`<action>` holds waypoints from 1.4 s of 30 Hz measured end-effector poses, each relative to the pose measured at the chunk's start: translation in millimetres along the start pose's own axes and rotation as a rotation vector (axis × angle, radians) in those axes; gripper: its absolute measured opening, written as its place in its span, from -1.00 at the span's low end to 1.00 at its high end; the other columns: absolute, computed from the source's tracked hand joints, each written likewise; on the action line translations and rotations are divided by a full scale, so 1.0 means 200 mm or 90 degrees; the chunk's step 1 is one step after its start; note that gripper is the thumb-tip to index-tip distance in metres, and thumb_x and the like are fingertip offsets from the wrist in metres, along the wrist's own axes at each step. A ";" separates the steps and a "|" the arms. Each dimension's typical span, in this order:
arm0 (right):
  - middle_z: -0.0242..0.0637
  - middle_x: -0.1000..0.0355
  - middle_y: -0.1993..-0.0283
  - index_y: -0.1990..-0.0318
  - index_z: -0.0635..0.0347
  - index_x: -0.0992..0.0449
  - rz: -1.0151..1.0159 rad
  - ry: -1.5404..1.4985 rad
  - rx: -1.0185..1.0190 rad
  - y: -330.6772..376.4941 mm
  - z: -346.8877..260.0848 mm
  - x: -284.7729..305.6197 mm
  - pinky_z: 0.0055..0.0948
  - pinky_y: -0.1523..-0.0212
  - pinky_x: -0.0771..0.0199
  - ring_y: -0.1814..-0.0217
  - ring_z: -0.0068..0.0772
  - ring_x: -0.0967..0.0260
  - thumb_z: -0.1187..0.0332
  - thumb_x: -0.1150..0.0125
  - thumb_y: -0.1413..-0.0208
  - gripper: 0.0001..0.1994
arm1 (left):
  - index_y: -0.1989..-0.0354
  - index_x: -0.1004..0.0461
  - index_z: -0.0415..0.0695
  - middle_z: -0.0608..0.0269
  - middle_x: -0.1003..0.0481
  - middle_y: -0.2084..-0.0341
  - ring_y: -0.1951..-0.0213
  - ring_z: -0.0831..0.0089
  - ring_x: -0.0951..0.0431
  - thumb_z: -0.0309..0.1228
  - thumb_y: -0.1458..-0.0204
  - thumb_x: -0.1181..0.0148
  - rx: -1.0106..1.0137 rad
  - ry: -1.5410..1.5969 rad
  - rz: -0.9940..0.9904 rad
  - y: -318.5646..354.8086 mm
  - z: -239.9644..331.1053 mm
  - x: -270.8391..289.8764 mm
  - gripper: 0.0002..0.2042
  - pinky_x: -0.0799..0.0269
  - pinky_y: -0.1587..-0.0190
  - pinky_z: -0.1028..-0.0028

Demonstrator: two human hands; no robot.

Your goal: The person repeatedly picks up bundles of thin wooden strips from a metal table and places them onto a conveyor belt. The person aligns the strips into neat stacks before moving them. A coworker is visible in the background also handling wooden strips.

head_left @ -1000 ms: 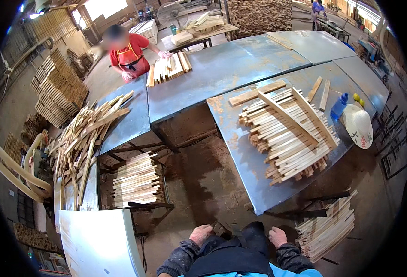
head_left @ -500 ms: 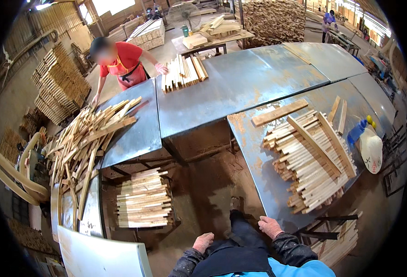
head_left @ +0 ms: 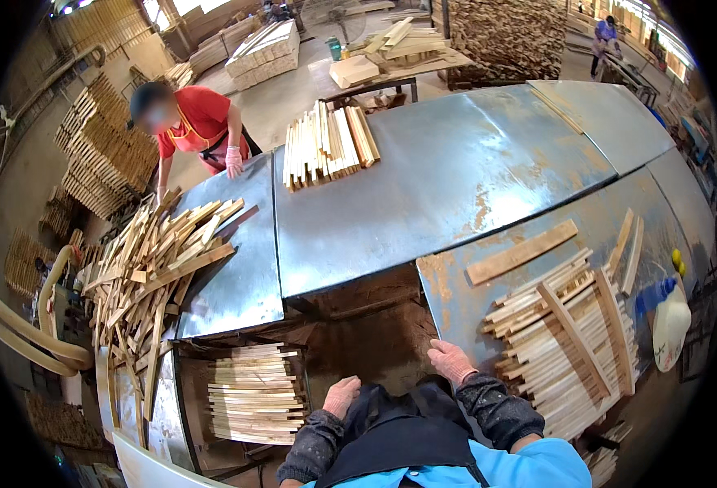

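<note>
My left hand (head_left: 342, 396), in a pale pinkish glove, hangs in front of my dark apron, fingers loosely curled with nothing seen in them. My right hand (head_left: 452, 360), gloved the same way, is at the near left edge of the right metal table (head_left: 448, 293); whether it touches the edge I cannot tell. Its fingers are also curled, and no object shows in them. To its right lies a layered stack of wooden strips (head_left: 542, 358) with two longer boards across it. Left of my left hand, a low stack of strips (head_left: 257, 394) sits below table height.
A person in red (head_left: 204, 122) stands at the far left beside a jumbled heap of strips (head_left: 155, 268). A bundle of strips (head_left: 330, 146) lies on the long metal table (head_left: 424, 187). A loose board (head_left: 521, 252) and a blue-capped white jug (head_left: 672, 329) are at right.
I have moved forward, toward the gap between the tables, my right hand now beside the right table's edge. The person in red has drawn a hand back from the bundle of strips.
</note>
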State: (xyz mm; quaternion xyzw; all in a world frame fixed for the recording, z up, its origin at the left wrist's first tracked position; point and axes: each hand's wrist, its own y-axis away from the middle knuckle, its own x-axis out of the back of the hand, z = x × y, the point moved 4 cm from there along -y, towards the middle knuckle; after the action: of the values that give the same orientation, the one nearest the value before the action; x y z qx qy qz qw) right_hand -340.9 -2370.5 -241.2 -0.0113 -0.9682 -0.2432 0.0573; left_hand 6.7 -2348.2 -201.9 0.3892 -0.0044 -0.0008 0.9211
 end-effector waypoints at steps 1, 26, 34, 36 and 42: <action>-0.05 -0.61 -0.26 -0.46 0.40 -0.40 -0.030 -0.003 -0.003 -0.10 -0.03 -0.03 -0.32 -0.14 -0.59 0.05 -0.28 -0.56 0.16 -0.28 -0.37 -0.37 | -0.13 -0.62 -0.23 0.45 -0.56 0.25 0.26 0.62 -0.48 -0.31 -0.34 -0.25 -0.011 0.015 -0.005 -0.05 0.07 -0.02 -0.69 -0.42 0.19 0.52; -0.28 -0.58 -0.02 -0.49 0.41 -0.37 0.162 -0.320 -0.354 -1.74 -1.01 -0.17 -0.44 0.11 -0.55 0.12 -0.45 -0.48 0.35 -0.28 -0.41 -0.43 | -0.65 0.01 -0.24 -0.10 -0.17 -0.58 -0.60 0.02 -0.12 0.23 -0.05 -0.43 -0.182 -0.647 0.297 -3.01 3.53 -0.24 0.16 -0.03 -0.60 0.14; -0.23 -0.58 -0.01 -0.48 0.47 -0.34 0.186 -0.386 -0.399 -1.79 -0.94 -0.23 -0.45 0.14 -0.57 0.14 -0.44 -0.49 0.34 -0.30 -0.42 -0.41 | -0.63 -0.06 -0.19 0.01 -0.08 -0.62 -0.64 0.12 -0.01 0.12 -0.10 -0.39 -0.070 -0.735 0.285 -3.36 3.82 -0.37 0.03 0.12 -0.65 0.16; -0.22 -0.58 -0.01 -0.48 0.47 -0.34 0.186 -0.360 -0.400 -1.80 -1.03 -0.24 -0.44 0.14 -0.57 0.15 -0.43 -0.49 0.34 -0.31 -0.41 -0.41 | -0.49 -0.30 -0.22 0.01 -0.26 -0.52 -0.55 0.14 -0.20 0.00 -0.11 -0.40 -0.129 -0.691 0.292 -3.33 3.83 -0.39 -0.17 -0.09 -0.58 0.20; -0.27 -0.53 0.00 -0.51 0.46 -0.30 0.009 -0.326 -0.311 -2.08 -1.22 -0.32 -0.41 0.02 -0.55 0.08 -0.42 -0.48 0.25 -0.27 -0.42 -0.36 | -0.20 -0.45 -0.34 -0.21 -0.63 0.06 -0.03 -0.07 -0.68 -0.33 -0.04 -0.45 -0.252 -0.432 0.251 -3.24 3.44 -0.10 -0.43 -0.61 -0.14 0.10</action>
State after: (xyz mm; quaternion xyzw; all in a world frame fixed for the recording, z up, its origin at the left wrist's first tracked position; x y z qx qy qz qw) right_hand -272.4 -2851.4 -230.5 -0.0923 -0.8644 -0.4563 -0.1901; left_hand -18.9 -3292.5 -187.1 0.1748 -0.3809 0.0465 0.9068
